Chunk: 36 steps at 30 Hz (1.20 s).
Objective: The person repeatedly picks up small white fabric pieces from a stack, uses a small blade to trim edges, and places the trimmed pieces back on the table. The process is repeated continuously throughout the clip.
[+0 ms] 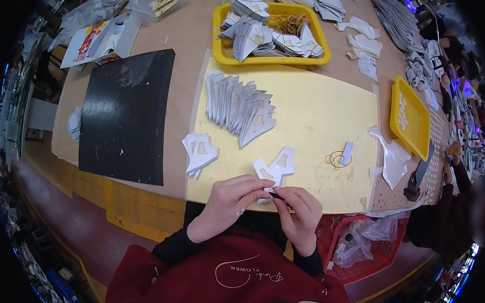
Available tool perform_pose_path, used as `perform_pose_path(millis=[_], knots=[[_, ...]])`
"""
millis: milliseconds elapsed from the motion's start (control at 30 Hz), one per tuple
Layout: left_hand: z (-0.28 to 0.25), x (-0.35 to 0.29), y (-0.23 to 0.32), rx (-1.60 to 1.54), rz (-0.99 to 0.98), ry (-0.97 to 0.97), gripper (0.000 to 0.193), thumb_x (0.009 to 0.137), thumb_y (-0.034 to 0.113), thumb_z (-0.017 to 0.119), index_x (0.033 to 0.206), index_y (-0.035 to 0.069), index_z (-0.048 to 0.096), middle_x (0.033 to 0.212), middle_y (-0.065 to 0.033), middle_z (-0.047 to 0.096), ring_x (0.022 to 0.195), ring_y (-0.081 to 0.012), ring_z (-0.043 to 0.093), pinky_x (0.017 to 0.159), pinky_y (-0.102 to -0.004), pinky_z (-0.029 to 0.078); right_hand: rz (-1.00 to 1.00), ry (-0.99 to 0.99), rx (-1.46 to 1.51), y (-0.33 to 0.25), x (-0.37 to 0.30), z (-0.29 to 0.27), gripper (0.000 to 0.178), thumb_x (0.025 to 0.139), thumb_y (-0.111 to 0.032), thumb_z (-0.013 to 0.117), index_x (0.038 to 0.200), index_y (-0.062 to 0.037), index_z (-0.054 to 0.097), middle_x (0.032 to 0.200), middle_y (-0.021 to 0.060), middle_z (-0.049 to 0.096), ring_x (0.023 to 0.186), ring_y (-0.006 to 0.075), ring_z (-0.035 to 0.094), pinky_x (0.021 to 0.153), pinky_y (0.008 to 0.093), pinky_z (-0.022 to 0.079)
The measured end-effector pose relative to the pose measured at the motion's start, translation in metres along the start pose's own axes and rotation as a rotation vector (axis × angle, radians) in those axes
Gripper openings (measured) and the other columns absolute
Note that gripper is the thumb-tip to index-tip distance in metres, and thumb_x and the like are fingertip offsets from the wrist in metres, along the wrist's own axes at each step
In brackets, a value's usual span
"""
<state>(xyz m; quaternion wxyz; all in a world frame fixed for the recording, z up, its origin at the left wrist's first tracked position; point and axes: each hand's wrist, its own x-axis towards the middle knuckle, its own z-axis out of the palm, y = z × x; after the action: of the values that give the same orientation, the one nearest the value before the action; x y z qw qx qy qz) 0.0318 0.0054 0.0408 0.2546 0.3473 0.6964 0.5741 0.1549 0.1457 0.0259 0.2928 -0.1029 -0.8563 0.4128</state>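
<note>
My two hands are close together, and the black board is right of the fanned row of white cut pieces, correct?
The side is wrong: in the head view, the black board is left of the fanned row of white cut pieces. Your left hand and right hand are close together.

1 head-worn wide fisheye view looks down from close above, facing forward across the table; the left hand and right hand lie just below its middle.
</note>
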Motion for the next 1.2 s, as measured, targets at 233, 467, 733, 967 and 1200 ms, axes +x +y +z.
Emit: perform_pose_path(millis=[233, 467, 733, 967, 1200], knots=[[-0.002, -0.001, 0.002, 0.030, 0.030, 0.001, 0.023, 0.088, -0.001, 0.068, 0.110, 0.000, 0.071, 0.085, -0.0105, 0.069, 0.071, -0.0176, 0.066, 0.063, -0.0277, 0.051, 0.004, -0.029, 0.013, -0.003, -0.002, 0.002, 0.030, 0.075, 0.007, 0.074, 0.103, -0.0051, 0.074, 0.084, 0.0084, 0.067, 0.067, 0.0210, 0.064, 0.056, 0.0293, 0.049], [0.001, -0.004, -0.004, -0.091, -0.058, -0.024, 0.025, 0.093, 0.002, 0.065, 0.118, -0.001, 0.062, 0.092, -0.0108, 0.070, 0.082, -0.0156, 0.071, 0.071, -0.0262, 0.056, 0.298, -0.090, 0.259, -0.004, -0.007, 0.001, 0.020, 0.087, 0.007, 0.066, 0.105, 0.0010, 0.069, 0.090, 0.0098, 0.064, 0.074, 0.0159, 0.060, 0.064, 0.0246, 0.045], [0.000, -0.002, -0.003, -0.147, -0.085, -0.035, 0.034, 0.090, -0.007, 0.066, 0.120, -0.005, 0.050, 0.100, -0.0149, 0.072, 0.096, -0.0188, 0.072, 0.083, -0.0270, 0.059, 0.338, -0.128, 0.293, -0.007, -0.003, -0.006, 0.027, 0.087, 0.005, 0.068, 0.112, -0.0028, 0.072, 0.086, 0.0084, 0.065, 0.070, 0.0149, 0.062, 0.061, 0.0253, 0.048], [0.003, -0.005, -0.005, -0.142, -0.068, 0.000, 0.032, 0.092, 0.000, 0.066, 0.122, 0.000, 0.052, 0.099, -0.0120, 0.072, 0.096, -0.0184, 0.073, 0.082, -0.0281, 0.060, 0.201, -0.079, 0.178, -0.006, -0.002, 0.001, 0.027, 0.085, 0.006, 0.069, 0.111, -0.0016, 0.073, 0.087, 0.0089, 0.065, 0.071, 0.0153, 0.061, 0.062, 0.0239, 0.047], [0.006, -0.008, -0.005, -0.142, -0.099, -0.025, 0.035, 0.091, -0.006, 0.067, 0.120, -0.003, 0.048, 0.102, -0.0156, 0.071, 0.095, -0.0188, 0.072, 0.081, -0.0267, 0.059, 0.637, -0.101, 0.666, -0.003, -0.015, -0.001, 0.022, 0.094, 0.004, 0.058, 0.114, 0.0025, 0.069, 0.088, 0.0026, 0.062, 0.076, 0.0095, 0.056, 0.069, 0.0213, 0.044]])
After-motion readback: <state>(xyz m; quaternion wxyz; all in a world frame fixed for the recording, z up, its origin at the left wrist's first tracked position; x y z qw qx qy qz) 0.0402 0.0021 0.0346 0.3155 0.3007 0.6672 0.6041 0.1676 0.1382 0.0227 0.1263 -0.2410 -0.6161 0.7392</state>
